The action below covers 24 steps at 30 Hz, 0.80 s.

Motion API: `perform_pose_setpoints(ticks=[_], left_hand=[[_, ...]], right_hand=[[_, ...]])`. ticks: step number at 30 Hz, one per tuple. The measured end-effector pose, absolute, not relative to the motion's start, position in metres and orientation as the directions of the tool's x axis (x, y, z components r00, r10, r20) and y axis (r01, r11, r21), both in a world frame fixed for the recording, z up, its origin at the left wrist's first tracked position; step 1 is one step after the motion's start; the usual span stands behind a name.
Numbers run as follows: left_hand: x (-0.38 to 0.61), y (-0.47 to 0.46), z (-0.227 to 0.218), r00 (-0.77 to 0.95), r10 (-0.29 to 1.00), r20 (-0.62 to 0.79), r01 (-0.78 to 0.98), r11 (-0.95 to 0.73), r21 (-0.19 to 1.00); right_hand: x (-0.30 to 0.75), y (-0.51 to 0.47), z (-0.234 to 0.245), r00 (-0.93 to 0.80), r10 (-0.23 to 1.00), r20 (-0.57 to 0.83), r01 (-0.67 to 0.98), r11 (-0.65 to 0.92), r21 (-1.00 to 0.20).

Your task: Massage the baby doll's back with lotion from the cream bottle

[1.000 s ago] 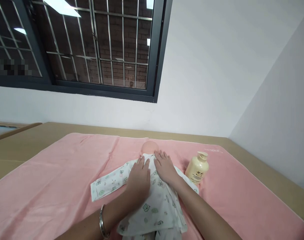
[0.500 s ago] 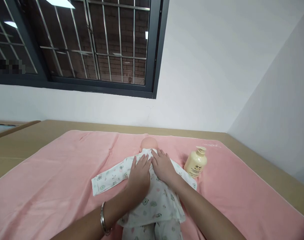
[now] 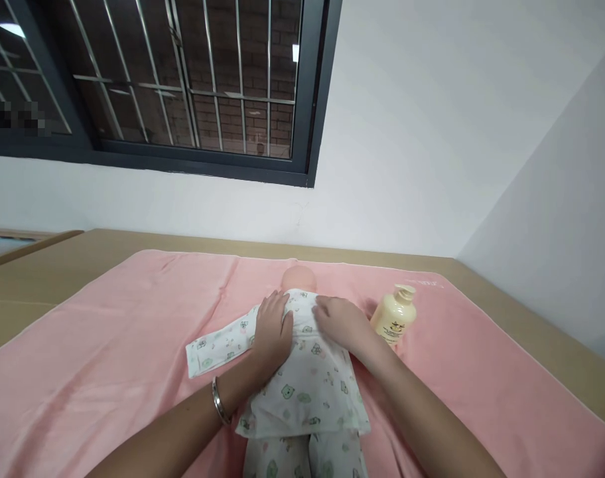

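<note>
A baby doll with a bald head [image 3: 299, 278] lies stretched out, dressed in a white printed top [image 3: 302, 392] and matching trousers [image 3: 282, 458]. Its face does not show. My left hand [image 3: 273, 332] rests on the top near the doll's left-side shoulder in view, fingers extended, beside a sleeve [image 3: 220, 348] spread out to the left. On the opposite shoulder lies my right hand [image 3: 343, 322], its fingers slightly bent over the cloth and grasping nothing visible. My right hand and forearm hide the other sleeve. A metal bangle [image 3: 219, 401] circles my left wrist.
A cream pump bottle [image 3: 395, 315] stands right of my right hand. Beneath everything is a pink blanket [image 3: 108, 345] on a tan padded surface [image 3: 48, 279]. A white wall [image 3: 406, 133] and a barred, dark-framed window [image 3: 198, 159] rise behind.
My hands have moved apart from the middle of the doll's upper body, the left one outward to the left, the right one outward to the right. The camera view has tilted slightly down.
</note>
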<state>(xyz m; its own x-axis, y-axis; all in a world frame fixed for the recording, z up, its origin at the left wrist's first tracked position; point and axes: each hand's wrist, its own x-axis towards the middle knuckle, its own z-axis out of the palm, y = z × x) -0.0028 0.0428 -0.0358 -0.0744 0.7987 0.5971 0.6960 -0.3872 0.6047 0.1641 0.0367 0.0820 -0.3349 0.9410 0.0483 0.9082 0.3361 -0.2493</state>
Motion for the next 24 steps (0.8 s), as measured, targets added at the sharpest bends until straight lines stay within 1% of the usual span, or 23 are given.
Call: perform_pose_setpoints(ticks=[1,3,5,6,7,10,11,15,16,20,22,24], left_hand=[[-0.002,0.041,-0.036,-0.064,0.784,0.617,0.702,-0.404,0.586],[-0.002,0.037,-0.036,-0.05,0.753,0.656,0.704,-0.439,0.558],[-0.002,0.035,-0.037,-0.057,0.704,0.708,0.688,-0.486,0.539],[-0.002,0.033,-0.037,-0.066,0.673,0.737,0.676,-0.512,0.529],[-0.002,0.032,-0.037,-0.078,0.642,0.763,0.666,-0.536,0.519],[-0.003,0.03,-0.037,-0.113,0.576,0.81,0.653,-0.571,0.497],[-0.003,0.029,-0.036,-0.121,0.568,0.814,0.653,-0.573,0.496],[-0.003,0.029,-0.035,-0.121,0.569,0.813,0.648,-0.575,0.499],[-0.003,0.029,-0.035,-0.121,0.569,0.813,0.649,-0.575,0.499],[-0.003,0.031,-0.036,-0.135,0.565,0.814,0.649,-0.57,0.503],[-0.003,0.032,-0.038,-0.133,0.574,0.808,0.645,-0.569,0.51],[-0.003,0.033,-0.039,-0.129,0.584,0.801,0.641,-0.567,0.517]], right_hand=[[0.163,0.04,0.08,-0.332,0.937,0.105,0.9,0.348,-0.262],[0.158,0.042,0.072,-0.332,0.906,0.262,0.877,0.399,-0.269],[0.151,0.041,0.06,-0.338,0.847,0.41,0.852,0.461,-0.249],[0.147,0.04,0.054,-0.363,0.819,0.445,0.837,0.497,-0.231],[0.143,0.039,0.047,-0.408,0.797,0.445,0.817,0.536,-0.212],[0.136,0.037,0.033,-0.557,0.76,0.335,0.754,0.632,-0.18],[0.135,0.036,0.03,-0.578,0.754,0.313,0.744,0.644,-0.178],[0.135,0.036,0.029,-0.505,0.773,0.384,0.782,0.598,-0.175],[0.135,0.036,0.029,-0.496,0.779,0.384,0.789,0.589,-0.175],[0.133,0.035,0.028,-0.521,0.799,0.301,0.791,0.584,-0.18],[0.132,0.035,0.027,-0.491,0.807,0.328,0.805,0.564,-0.184],[0.132,0.036,0.026,-0.5,0.795,0.344,0.794,0.579,-0.184]])
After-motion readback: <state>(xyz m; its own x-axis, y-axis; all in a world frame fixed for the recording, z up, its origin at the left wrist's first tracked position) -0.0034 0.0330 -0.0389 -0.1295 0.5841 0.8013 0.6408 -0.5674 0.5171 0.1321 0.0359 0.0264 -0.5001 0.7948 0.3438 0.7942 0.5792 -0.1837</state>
